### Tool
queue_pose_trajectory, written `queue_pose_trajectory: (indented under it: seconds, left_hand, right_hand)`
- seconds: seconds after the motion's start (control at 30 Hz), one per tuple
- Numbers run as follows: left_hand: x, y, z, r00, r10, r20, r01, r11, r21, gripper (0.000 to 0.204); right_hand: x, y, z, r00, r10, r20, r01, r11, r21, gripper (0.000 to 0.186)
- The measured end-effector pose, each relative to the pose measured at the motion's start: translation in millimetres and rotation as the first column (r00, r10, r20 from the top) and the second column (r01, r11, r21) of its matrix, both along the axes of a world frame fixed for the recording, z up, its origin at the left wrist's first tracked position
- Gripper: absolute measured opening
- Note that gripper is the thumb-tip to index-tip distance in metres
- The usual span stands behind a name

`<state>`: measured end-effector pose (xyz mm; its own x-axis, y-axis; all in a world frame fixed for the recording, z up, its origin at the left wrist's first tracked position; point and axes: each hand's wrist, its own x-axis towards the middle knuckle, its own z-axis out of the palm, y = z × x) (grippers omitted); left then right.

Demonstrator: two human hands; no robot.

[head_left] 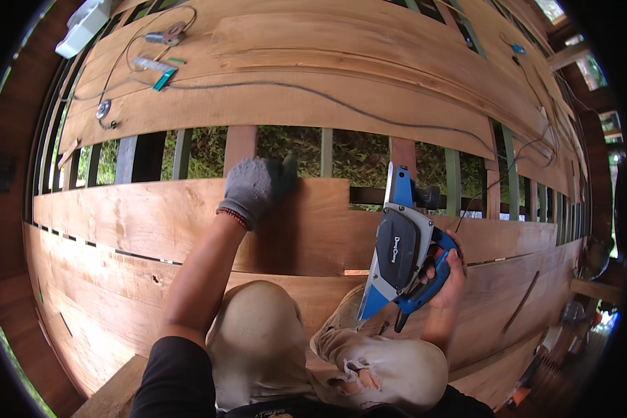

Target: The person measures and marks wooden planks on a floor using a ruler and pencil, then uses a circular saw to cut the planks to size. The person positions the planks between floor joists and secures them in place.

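My right hand (451,277), bare, is wrapped around the rear handle of a blue and grey electric hand planer (399,247). The planer is held tipped on its side above the planks, its long sole facing left. On my left hand (251,184) is a grey glove with a dark green palm. That hand rests at the far edge of a short wooden board (132,214), fingers curled over the edge and partly hidden. The board's right end butts near another plank (494,240).
Beyond the board, a gap between joists (326,150) shows greenery below. Wide planks (327,104) lie past it, with a cable (279,85), an angle grinder (167,35) and a teal-handled try square (164,79). A white box (83,28) stands far left.
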<state>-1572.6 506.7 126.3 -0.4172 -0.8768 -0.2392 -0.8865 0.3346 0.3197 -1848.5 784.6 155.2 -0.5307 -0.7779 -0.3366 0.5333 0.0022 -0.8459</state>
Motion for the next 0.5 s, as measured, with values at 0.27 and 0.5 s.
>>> queue_pose_trajectory:
  seconds: [0.27,0.5]
  left_hand:
    - [-10.9,13.6,-143.7,0.989,-0.109,0.099,0.098,0.990,0.104,0.067]
    - [-32.2,8.5,-130.2,0.954,-0.285,-0.097,0.235,0.906,-0.353,0.035]
  right_hand:
    - [-7.5,30.7,-10.4,0.982,-0.091,-0.166,0.115,0.983,0.141,0.040]
    - [-6.4,37.3,-10.6,0.986,-0.050,-0.156,0.076,0.984,0.161,0.038]
